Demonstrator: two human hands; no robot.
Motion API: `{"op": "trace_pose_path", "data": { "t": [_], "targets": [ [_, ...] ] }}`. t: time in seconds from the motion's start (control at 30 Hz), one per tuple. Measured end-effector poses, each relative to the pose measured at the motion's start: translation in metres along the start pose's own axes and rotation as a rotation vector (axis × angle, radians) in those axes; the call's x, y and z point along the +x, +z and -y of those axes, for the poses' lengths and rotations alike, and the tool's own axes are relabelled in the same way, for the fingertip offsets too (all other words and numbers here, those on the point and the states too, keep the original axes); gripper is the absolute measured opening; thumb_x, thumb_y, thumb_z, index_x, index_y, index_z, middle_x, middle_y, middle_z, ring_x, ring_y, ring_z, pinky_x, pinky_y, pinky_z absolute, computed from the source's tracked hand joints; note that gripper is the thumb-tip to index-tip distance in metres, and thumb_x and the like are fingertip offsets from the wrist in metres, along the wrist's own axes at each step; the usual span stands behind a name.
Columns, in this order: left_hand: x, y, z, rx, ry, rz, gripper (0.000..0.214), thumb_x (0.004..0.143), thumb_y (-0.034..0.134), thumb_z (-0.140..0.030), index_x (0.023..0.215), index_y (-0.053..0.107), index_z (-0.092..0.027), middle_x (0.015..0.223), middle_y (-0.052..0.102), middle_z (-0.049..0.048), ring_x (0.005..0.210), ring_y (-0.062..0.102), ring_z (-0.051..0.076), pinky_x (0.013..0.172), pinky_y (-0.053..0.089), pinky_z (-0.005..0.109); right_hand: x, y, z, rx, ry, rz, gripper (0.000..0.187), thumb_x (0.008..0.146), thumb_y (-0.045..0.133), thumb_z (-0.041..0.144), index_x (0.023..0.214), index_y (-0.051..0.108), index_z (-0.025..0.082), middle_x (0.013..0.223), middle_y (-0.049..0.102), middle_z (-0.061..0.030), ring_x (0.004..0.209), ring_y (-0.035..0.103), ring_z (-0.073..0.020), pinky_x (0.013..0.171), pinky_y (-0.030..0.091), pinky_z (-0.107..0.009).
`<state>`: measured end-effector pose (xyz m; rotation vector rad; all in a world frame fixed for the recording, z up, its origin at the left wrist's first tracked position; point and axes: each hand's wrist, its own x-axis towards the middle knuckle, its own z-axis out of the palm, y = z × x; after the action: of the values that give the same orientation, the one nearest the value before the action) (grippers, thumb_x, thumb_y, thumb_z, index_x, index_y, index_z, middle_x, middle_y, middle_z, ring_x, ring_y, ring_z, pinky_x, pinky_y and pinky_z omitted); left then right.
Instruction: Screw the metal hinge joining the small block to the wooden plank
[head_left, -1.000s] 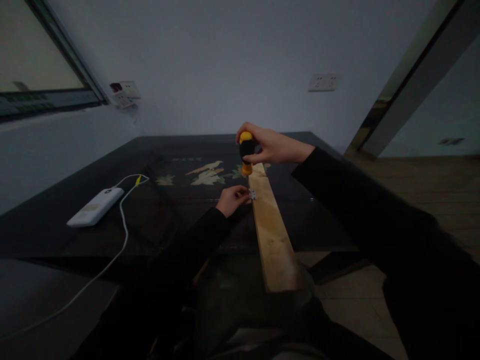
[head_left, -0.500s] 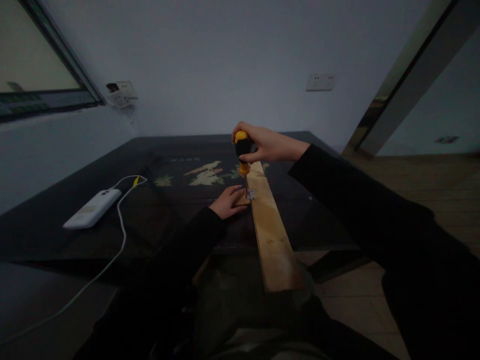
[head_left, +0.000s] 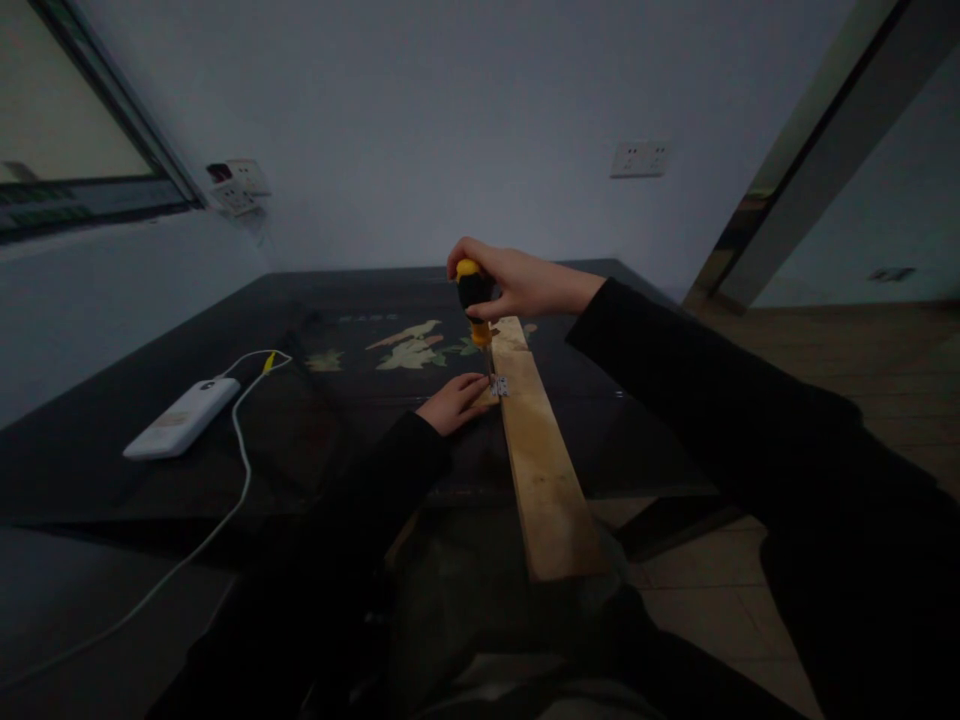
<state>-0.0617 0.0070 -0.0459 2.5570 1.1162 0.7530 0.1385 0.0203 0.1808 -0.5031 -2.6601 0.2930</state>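
Observation:
My right hand (head_left: 517,280) grips the yellow-and-black handle of a screwdriver (head_left: 474,295) from above. Its shaft slants down, the tip at a small metal hinge (head_left: 499,385). The hinge lies across the joint between a long wooden board (head_left: 551,480) and a small wooden piece (head_left: 489,398). With thumb and fingers, my left hand (head_left: 454,402) holds the small piece against the board's left side. Any screw under the tip is too small to make out. The board's near end juts past the table edge over my lap.
A dark table (head_left: 337,450) with a painted bird and flowers carries the work. At left lies a white power bank (head_left: 182,418) with a white cable (head_left: 244,450) trailing off the near edge. Wall sockets (head_left: 639,159) sit above the table's back.
My right hand and the screwdriver's handle have shifted slightly left, so the screwdriver leans more to the left. The left hand stays on the small wooden piece.

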Motion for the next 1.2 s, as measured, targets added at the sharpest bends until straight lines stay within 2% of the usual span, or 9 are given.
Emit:
{"op": "trace_pose_path", "data": {
  "t": [0.13,0.37,0.5,0.63,0.77,0.87,0.97,1.1,1.2],
  "targets": [
    [-0.001,0.002,0.005,0.023,0.025,0.013,0.052,0.094,0.055,-0.042,0.14,0.053,-0.017,0.138,0.052,0.0172,0.128,0.051,0.031,0.113,0.04,0.048,0.009,0.002,0.004,-0.127,-0.011,0.022,0.042,0.083,0.068,0.027,0.118,0.046,0.016,0.097,0.058,-0.0028,0.082,0.049,-0.0121,0.076,0.038,-0.025],
    [-0.002,0.003,0.009,0.029,0.054,0.026,0.053,0.097,0.05,-0.045,0.143,0.05,-0.018,0.14,0.049,0.0157,0.131,0.047,0.029,0.114,0.038,0.047,0.018,0.003,0.019,-0.295,0.152,0.032,0.048,0.082,0.073,0.036,0.118,0.051,0.013,0.099,0.059,-0.0068,0.092,0.053,-0.0173,0.08,0.038,-0.027],
    [-0.001,0.001,0.007,0.03,0.052,0.034,0.053,0.097,0.05,-0.044,0.143,0.05,-0.017,0.139,0.05,0.017,0.13,0.049,0.03,0.113,0.04,0.047,0.019,0.003,0.024,-0.18,0.149,0.019,0.038,0.081,0.072,0.023,0.113,0.052,0.013,0.101,0.06,-0.0061,0.088,0.053,-0.0141,0.077,0.04,-0.025],
    [-0.002,-0.001,0.005,0.031,0.049,0.036,0.053,0.097,0.05,-0.044,0.141,0.051,-0.016,0.138,0.05,0.0178,0.129,0.049,0.03,0.112,0.041,0.047,0.02,0.001,0.025,0.022,0.155,0.076,0.031,0.082,0.066,0.014,0.11,0.052,0.014,0.105,0.058,-0.0049,0.084,0.052,-0.0104,0.07,0.044,-0.02],
    [-0.003,-0.001,0.007,0.027,0.061,0.028,0.053,0.097,0.051,-0.043,0.141,0.052,-0.015,0.137,0.05,0.0183,0.129,0.049,0.031,0.111,0.041,0.048,0.022,-0.007,0.026,0.124,0.228,0.231,0.044,0.08,0.065,0.009,0.119,0.048,0.016,0.101,0.059,-0.0024,0.081,0.053,-0.0097,0.065,0.045,-0.018],
    [-0.003,-0.001,0.009,0.03,0.071,0.031,0.052,0.097,0.051,-0.043,0.142,0.051,-0.017,0.137,0.051,0.0165,0.129,0.049,0.029,0.112,0.041,0.046,0.026,-0.012,0.028,0.078,0.23,0.3,0.046,0.08,0.066,0.01,0.122,0.049,0.017,0.102,0.061,-0.0023,0.084,0.054,-0.0105,0.066,0.045,-0.019],
    [-0.003,0.0,0.011,0.038,0.064,0.034,0.052,0.096,0.052,-0.044,0.141,0.052,-0.018,0.137,0.051,0.0158,0.129,0.049,0.029,0.112,0.041,0.047,0.03,-0.01,0.032,-0.082,0.222,0.238,0.04,0.082,0.067,0.016,0.119,0.054,0.014,0.108,0.063,-0.0051,0.087,0.056,-0.0122,0.07,0.044,-0.021],
    [-0.001,0.002,0.012,0.026,0.07,0.034,0.05,0.096,0.053,-0.041,0.14,0.053,-0.017,0.137,0.051,0.0162,0.128,0.05,0.029,0.112,0.041,0.046,0.034,-0.003,0.036,-0.39,0.231,0.099,0.038,0.083,0.07,0.03,0.114,0.061,0.011,0.11,0.065,-0.0107,0.101,0.059,-0.0204,0.079,0.04,-0.027],
    [0.0,0.002,0.012,0.026,0.075,0.038,0.051,0.096,0.052,-0.041,0.14,0.052,-0.016,0.138,0.051,0.0173,0.128,0.05,0.029,0.112,0.041,0.047,0.036,0.001,0.036,-0.467,0.24,0.053,0.037,0.085,0.067,0.035,0.113,0.065,0.01,0.11,0.067,-0.012,0.106,0.06,-0.023,0.082,0.04,-0.029]
  ]
}}
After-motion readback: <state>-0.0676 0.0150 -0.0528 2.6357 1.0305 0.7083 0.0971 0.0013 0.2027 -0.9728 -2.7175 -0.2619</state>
